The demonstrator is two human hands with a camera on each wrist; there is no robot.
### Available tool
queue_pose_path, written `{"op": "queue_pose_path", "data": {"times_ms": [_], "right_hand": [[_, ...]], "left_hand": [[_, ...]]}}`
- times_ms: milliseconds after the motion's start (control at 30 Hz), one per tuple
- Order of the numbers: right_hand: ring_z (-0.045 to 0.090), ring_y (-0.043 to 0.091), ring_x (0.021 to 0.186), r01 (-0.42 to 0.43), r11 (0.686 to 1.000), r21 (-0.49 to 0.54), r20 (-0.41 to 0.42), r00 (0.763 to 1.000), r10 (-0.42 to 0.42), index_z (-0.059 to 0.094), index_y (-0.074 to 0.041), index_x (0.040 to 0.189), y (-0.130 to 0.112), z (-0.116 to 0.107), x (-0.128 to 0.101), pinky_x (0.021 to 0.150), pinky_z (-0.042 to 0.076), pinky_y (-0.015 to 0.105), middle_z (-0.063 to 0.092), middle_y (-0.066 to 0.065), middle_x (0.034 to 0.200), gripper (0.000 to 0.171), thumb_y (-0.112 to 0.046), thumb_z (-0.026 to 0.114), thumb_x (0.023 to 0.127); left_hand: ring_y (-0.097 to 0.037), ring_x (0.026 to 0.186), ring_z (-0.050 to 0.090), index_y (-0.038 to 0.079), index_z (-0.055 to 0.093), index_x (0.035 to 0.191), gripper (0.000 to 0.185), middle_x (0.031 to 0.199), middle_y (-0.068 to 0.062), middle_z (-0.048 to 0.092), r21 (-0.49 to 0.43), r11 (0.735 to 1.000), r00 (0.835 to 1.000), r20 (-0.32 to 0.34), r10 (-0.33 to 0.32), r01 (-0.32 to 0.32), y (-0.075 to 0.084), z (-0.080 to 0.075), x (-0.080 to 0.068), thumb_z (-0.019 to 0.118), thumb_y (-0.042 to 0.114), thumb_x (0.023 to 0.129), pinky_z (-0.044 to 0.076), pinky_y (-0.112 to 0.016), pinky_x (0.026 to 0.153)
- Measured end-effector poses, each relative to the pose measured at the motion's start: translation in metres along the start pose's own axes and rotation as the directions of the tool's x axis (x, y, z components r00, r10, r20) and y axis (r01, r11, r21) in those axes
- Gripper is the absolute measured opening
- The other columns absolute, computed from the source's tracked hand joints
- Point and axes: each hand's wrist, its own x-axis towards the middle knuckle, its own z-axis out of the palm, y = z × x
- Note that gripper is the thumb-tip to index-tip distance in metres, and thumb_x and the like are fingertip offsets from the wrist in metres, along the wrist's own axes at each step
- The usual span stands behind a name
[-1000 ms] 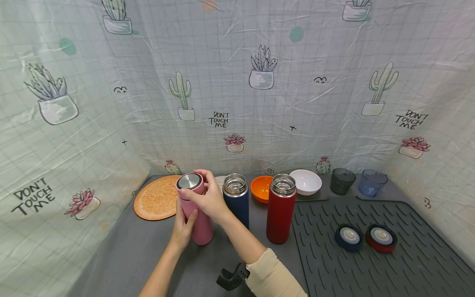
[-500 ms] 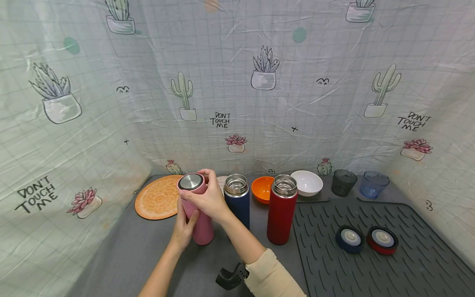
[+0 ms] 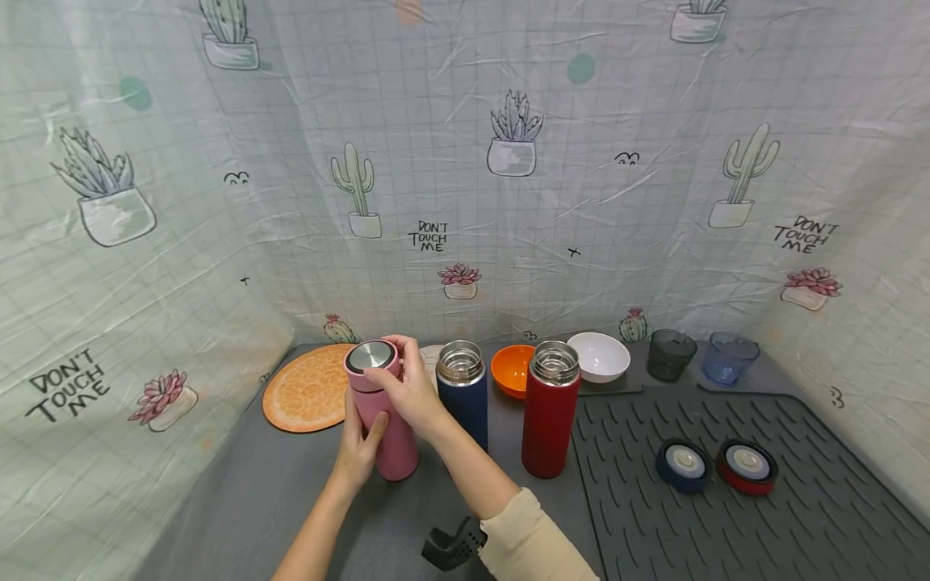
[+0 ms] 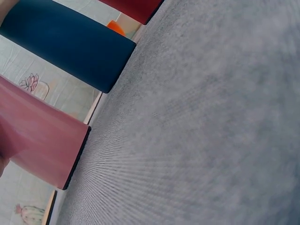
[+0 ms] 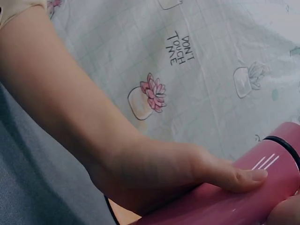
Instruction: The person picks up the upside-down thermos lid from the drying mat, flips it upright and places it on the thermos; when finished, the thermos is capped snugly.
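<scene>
A pink flask (image 3: 395,440) stands upright on the grey table (image 3: 276,492), left of a navy flask (image 3: 465,395) and a red flask (image 3: 550,411), both without lids. My left hand (image 3: 361,448) wraps round the pink flask's lower body. My right hand (image 3: 407,387) grips its pink cap with the steel top (image 3: 370,356). The left wrist view has the pink flask (image 4: 37,145) and the navy flask (image 4: 65,44) close by. In the right wrist view my left hand (image 5: 187,173) lies along the pink flask (image 5: 243,197).
A navy lid (image 3: 684,463) and a red lid (image 3: 745,466) lie on the dark ribbed mat (image 3: 726,516) at the right. An orange round mat (image 3: 308,389), an orange bowl (image 3: 511,369), a white bowl (image 3: 600,356) and two tumblers (image 3: 670,353) line the back. Printed curtains enclose the table.
My right hand's fingers have shifted slightly round the pink cap. The flask and my left hand stay in place.
</scene>
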Motion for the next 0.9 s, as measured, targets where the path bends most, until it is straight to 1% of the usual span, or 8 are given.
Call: {"op": "queue_pose_path", "data": {"times_ms": [67,133,300,367,500,667,733,900], "right_hand": [[0.052,0.016,0.102,0.008,0.999,0.046,0.045,0.999,-0.010,0.035,-0.001,0.132,-0.0009,-0.0017,-0.0005,0.086,0.044,0.027,0.049,0.016,0.120,0.051,-0.009,0.056,0.087],[0.053,0.017,0.102,0.016,0.998,0.065,0.059,0.998,-0.020,0.037,-0.001,0.132,-0.0005,-0.0032,-0.0006,0.086,0.045,0.028,0.049,0.016,0.120,0.051,-0.010,0.058,0.086],[0.055,0.014,0.093,0.027,1.000,0.006,-0.023,0.999,-0.027,0.040,-0.006,0.121,0.0031,-0.0015,-0.0015,0.079,0.048,0.027,0.048,0.007,0.110,0.054,-0.018,0.071,0.079],[0.055,0.017,0.100,0.022,1.000,-0.010,-0.009,1.000,-0.022,0.038,-0.006,0.126,-0.0015,-0.0001,-0.0035,0.088,0.044,0.029,0.049,0.010,0.115,0.053,-0.017,0.066,0.082],[0.051,0.018,0.106,0.029,0.999,0.026,0.039,0.999,-0.030,0.037,-0.002,0.131,-0.0020,-0.0011,-0.0035,0.092,0.041,0.030,0.049,0.014,0.121,0.051,-0.011,0.059,0.086],[0.055,0.013,0.093,0.058,0.998,-0.026,-0.072,0.996,-0.060,0.041,-0.007,0.118,0.0063,0.0014,-0.0013,0.078,0.049,0.027,0.048,0.006,0.107,0.056,-0.017,0.075,0.074],[0.054,0.014,0.094,0.054,0.998,-0.040,-0.074,0.996,-0.057,0.040,-0.007,0.120,0.0061,0.0020,-0.0018,0.080,0.048,0.027,0.048,0.006,0.109,0.055,-0.018,0.072,0.076],[0.052,0.017,0.104,0.040,0.999,0.016,0.013,0.999,-0.041,0.038,-0.001,0.132,0.0016,-0.0010,-0.0029,0.088,0.043,0.028,0.049,0.014,0.121,0.051,-0.009,0.058,0.086]], "left_hand": [[-0.014,0.107,0.046,0.012,0.013,0.144,0.065,0.126,-0.005,0.037,0.006,1.000,1.000,-0.003,0.001,-0.001,0.0001,-0.0001,-0.0003,0.047,0.000,0.091,0.042,-0.020,0.084],[-0.013,0.108,0.045,0.013,0.012,0.145,0.065,0.127,-0.005,0.037,0.008,1.000,1.000,-0.003,0.004,-0.004,-0.0002,-0.0003,-0.0005,0.047,0.001,0.091,0.042,-0.019,0.084],[-0.012,0.112,0.044,0.014,0.011,0.146,0.065,0.131,-0.006,0.035,0.017,1.000,1.000,-0.001,0.009,-0.009,-0.0017,0.0000,-0.0011,0.048,0.005,0.093,0.040,-0.018,0.086],[-0.013,0.111,0.044,0.014,0.011,0.145,0.065,0.131,-0.006,0.035,0.020,1.000,1.000,-0.003,0.000,0.000,-0.0020,-0.0003,-0.0013,0.048,0.004,0.093,0.041,-0.018,0.086],[-0.013,0.110,0.044,0.014,0.012,0.145,0.066,0.129,-0.004,0.035,0.022,1.000,1.000,-0.006,-0.014,0.014,-0.0017,-0.0009,-0.0011,0.047,0.001,0.091,0.041,-0.018,0.085],[-0.014,0.112,0.043,0.012,0.012,0.145,0.064,0.131,-0.006,0.035,0.014,1.000,1.000,0.008,0.009,-0.009,-0.0019,-0.0012,-0.0003,0.048,0.002,0.092,0.040,-0.019,0.087],[-0.014,0.111,0.044,0.012,0.013,0.144,0.064,0.130,-0.007,0.035,0.012,1.000,1.000,0.012,0.003,-0.003,-0.0027,-0.0012,-0.0002,0.048,0.002,0.092,0.041,-0.020,0.086],[-0.012,0.108,0.045,0.013,0.013,0.144,0.065,0.127,-0.005,0.036,0.025,0.999,1.000,0.013,-0.022,0.022,-0.0037,-0.0016,-0.0007,0.047,0.000,0.091,0.042,-0.021,0.085]]}}
